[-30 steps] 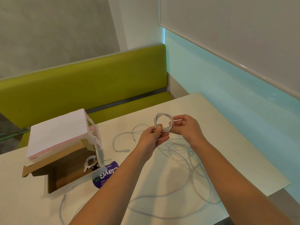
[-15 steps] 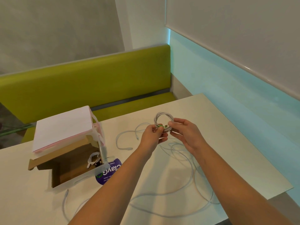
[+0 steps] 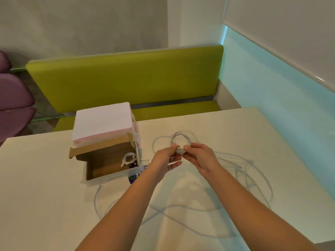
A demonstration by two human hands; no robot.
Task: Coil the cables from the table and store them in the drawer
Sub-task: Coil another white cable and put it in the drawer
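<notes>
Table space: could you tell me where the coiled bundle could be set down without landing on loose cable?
The cream table is bare left of the clear plastic drawer, and along the far edge right of the coiled white cable. Loose white cables crowd the middle, right and near side.

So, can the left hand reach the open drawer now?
Probably yes. The drawer stands open just left of the left hand, nothing between them, but that hand pinches the coiled cable with the right hand.

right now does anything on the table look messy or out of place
Yes. Loose white cables sprawl tangled over the table, one strand running under the open drawer. Both hands hold a tidy coil.
</notes>
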